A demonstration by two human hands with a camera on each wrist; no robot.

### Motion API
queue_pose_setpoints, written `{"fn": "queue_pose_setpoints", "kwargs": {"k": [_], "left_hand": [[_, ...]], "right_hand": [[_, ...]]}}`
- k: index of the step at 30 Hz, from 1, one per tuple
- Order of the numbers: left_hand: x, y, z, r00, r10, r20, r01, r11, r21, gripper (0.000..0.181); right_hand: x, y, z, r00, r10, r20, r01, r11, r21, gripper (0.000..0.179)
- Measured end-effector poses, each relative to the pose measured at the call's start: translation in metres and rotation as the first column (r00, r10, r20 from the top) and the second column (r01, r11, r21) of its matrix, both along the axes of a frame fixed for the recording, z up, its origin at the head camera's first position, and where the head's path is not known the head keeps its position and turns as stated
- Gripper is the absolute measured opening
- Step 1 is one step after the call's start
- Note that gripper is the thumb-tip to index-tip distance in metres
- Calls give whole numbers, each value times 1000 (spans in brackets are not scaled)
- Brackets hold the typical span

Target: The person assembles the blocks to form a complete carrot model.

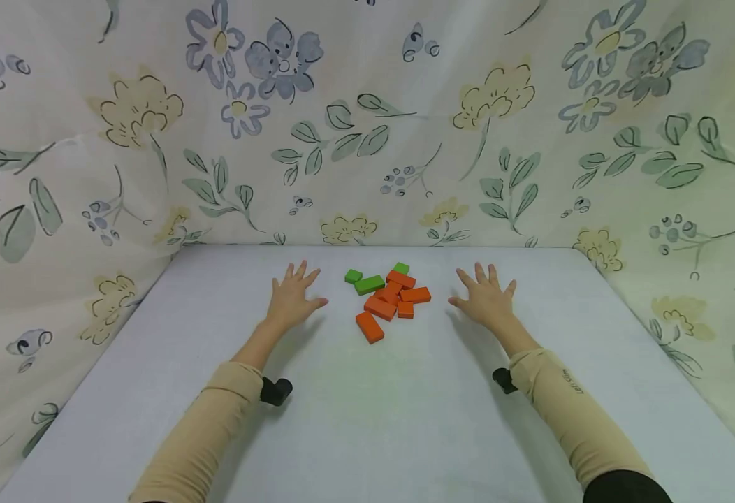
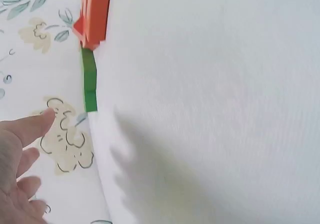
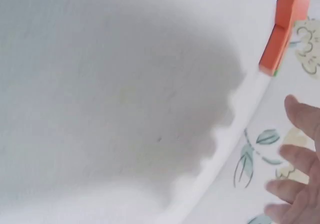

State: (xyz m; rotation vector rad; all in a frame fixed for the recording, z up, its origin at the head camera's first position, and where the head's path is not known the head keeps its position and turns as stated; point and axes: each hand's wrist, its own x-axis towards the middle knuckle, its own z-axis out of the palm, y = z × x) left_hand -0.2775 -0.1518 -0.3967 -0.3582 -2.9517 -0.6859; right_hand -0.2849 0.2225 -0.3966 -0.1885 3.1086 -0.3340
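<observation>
Toward the back of the white table lies a loose pile of orange blocks [image 1: 380,308], some overlapping. Several green blocks [image 1: 369,284] lie along its back left side. My left hand [image 1: 293,299] is spread to the left of the pile, apart from it, with nothing in it. On the other side my right hand [image 1: 485,296] has its fingers spread too, holding nothing. In the left wrist view, orange blocks [image 2: 96,13] and a green block [image 2: 90,78] show beyond the thumb. The right wrist view has orange blocks [image 3: 274,51] near its upper right corner.
The white table [image 1: 367,426] reaches back to a hanging cloth [image 1: 367,195] printed with flowers and leaves, which also borders both sides. A dark wrist device [image 1: 276,392] is strapped to the left arm, another device [image 1: 504,381] to the right.
</observation>
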Motion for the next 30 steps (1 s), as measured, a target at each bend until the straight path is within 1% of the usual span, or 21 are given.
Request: {"fn": "queue_pose_setpoints", "kwargs": {"k": [1, 3, 4, 5, 6, 8, 10, 12, 14, 18, 20, 25, 30], "left_hand": [[1, 2, 0, 999, -15, 28, 14, 998, 56, 66], [1, 8, -2, 996, -48, 80, 34, 985, 167, 61], [2, 11, -3, 992, -67, 107, 41, 974, 223, 59], [2, 14, -4, 988, -82, 132, 43, 961, 275, 57], [3, 17, -6, 983, -94, 157, 41, 949, 313, 55], [4, 24, -9, 973, -130, 191, 53, 931, 362, 51], [6, 31, -13, 962, -153, 224, 51, 914, 403, 49], [8, 38, -17, 956, -152, 251, 33, 907, 421, 47], [10, 45, -21, 953, -140, 269, 12, 904, 427, 47], [12, 57, -26, 957, -96, 273, -25, 912, 409, 49], [13, 63, -28, 959, -83, 271, -32, 918, 394, 51], [16, 74, -28, 957, -79, 278, -37, 920, 389, 55], [19, 79, -26, 959, -56, 278, -55, 925, 376, 58]], "right_hand": [[0, -2, 0, 1000, 15, -9, -15, 999, -44, 63], [-1, -7, -1, 998, 49, -32, -53, 987, -150, 50], [-1, -9, -1, 997, 65, -41, -73, 972, -223, 45], [-1, -11, -2, 996, 83, -43, -92, 951, -294, 40], [0, -13, -2, 995, 95, -34, -101, 924, -369, 37], [0, -16, -4, 993, 115, -13, -107, 873, -476, 33], [0, -20, -5, 991, 130, 24, -96, 834, -543, 32], [1, -24, -6, 988, 148, 52, -93, 818, -567, 33], [1, -28, -7, 985, 160, 65, -94, 813, -574, 33], [3, -34, -8, 983, 170, 70, -99, 810, -579, 31], [3, -37, -9, 982, 172, 76, -97, 809, -580, 30], [3, -41, -10, 981, 175, 79, -98, 813, -574, 31], [5, -43, -10, 980, 179, 85, -97, 806, -585, 31]]}}
